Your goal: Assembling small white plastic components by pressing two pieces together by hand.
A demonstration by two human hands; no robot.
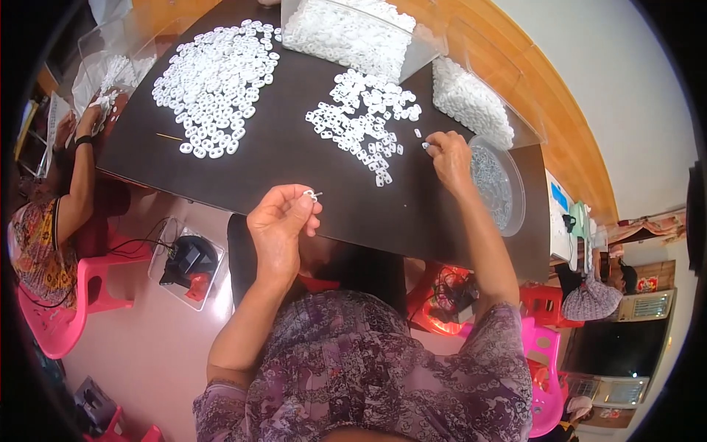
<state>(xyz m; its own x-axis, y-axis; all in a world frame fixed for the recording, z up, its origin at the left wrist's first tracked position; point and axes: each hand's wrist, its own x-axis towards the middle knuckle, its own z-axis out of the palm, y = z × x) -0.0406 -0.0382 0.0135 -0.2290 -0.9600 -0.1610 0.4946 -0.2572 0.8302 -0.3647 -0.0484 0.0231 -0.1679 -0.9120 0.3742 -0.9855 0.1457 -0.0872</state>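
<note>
From the head view, my left hand (282, 218) pinches a small white ring (310, 195) above the tabletop (280, 166) edge; it could slip floorward. My right hand (448, 151) nips another piece (425, 146) beside the scattered pile (364, 121), risking knocking pieces.

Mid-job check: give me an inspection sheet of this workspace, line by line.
Surface: dark table.
Job's things: left hand pinches a small white part; right hand at the right pile of white pieces.
Clutter: larger left pile, clear bin of white pieces, round dish of metal bits.
Grippers: both hands bare.
Cables: black wires on the floor.
Surroundings: pink chairs, co-worker at left.
</note>
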